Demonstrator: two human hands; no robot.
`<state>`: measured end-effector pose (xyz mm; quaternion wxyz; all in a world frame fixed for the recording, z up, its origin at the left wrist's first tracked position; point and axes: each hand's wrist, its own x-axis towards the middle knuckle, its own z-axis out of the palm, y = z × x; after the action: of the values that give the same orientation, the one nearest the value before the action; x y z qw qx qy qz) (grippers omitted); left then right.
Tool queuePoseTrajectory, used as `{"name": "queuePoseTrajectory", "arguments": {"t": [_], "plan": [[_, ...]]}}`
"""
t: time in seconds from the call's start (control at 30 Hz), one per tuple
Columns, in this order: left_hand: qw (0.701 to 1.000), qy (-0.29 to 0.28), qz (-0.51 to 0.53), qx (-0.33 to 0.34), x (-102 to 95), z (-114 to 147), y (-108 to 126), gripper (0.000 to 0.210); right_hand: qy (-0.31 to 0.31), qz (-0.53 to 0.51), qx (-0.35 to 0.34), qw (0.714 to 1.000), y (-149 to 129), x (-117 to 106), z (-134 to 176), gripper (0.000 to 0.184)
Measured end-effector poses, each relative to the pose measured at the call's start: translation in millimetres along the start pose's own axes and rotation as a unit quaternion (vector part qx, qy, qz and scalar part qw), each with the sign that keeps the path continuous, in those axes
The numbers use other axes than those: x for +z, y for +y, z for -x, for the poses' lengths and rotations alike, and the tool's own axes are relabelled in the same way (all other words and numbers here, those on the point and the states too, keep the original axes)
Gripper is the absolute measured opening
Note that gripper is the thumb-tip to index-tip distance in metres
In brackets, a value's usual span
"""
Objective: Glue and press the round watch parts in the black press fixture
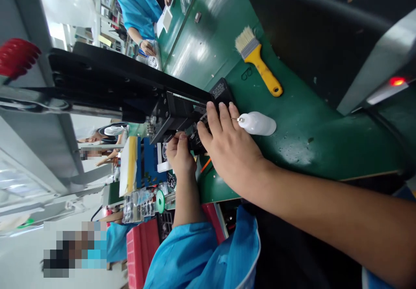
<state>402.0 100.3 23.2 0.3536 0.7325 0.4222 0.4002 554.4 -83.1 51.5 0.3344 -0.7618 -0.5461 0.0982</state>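
Note:
A black press-like fixture [169, 115] with a lever reaches in from the left, a red grip [19, 57] at its far end. My left hand [182, 154] is at its lower side, thumb and fingers closed together at the small dark parts there. What they pinch, if anything, is hidden. My right hand [232, 148] lies palm down over the fixture's working end, fingers stretched out, covering part of it. A white squeeze bottle [258, 123] with a thin metal needle tip is right beside my right fingertips. The fixture's black base [222, 92] shows just beyond them.
A yellow-handled brush [263, 70] lies on the green table [299, 128]. A large dark machine [312, 33] with a red light stands at upper right. A co-worker's hand [147, 47] is at the top. Red crates [143, 254] and a green-rimmed spool [160, 201] are at lower left.

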Motion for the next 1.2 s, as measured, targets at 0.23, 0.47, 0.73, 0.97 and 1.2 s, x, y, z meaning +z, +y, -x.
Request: {"name": "queuePoseTrajectory", "arguments": {"t": [0.23, 0.47, 0.73, 0.97, 1.2], "plan": [[1.0, -0.005, 0.015, 0.005, 3.8, 2, 2, 0.046, 0.009, 0.005, -0.003, 1.0, 3, 5, -3, 0.055], [1.0, -0.014, -0.007, 0.021, 8.5, 4, 7, 0.051, 0.003, 0.009, 0.006, 1.0, 0, 2, -6, 0.054], [0.999, -0.031, 0.006, 0.018, 10.1, 3, 6, 0.047, -0.007, 0.015, -0.007, 1.0, 5, 5, -7, 0.056], [0.999, -0.034, 0.011, 0.03, 9.3, 2, 2, 0.043, -0.003, 0.025, -0.017, 1.0, 6, 6, -6, 0.057], [0.999, -0.034, 0.004, 0.035, 10.0, 3, 4, 0.043, -0.007, 0.009, -0.009, 1.0, 6, 6, -8, 0.055]]}}
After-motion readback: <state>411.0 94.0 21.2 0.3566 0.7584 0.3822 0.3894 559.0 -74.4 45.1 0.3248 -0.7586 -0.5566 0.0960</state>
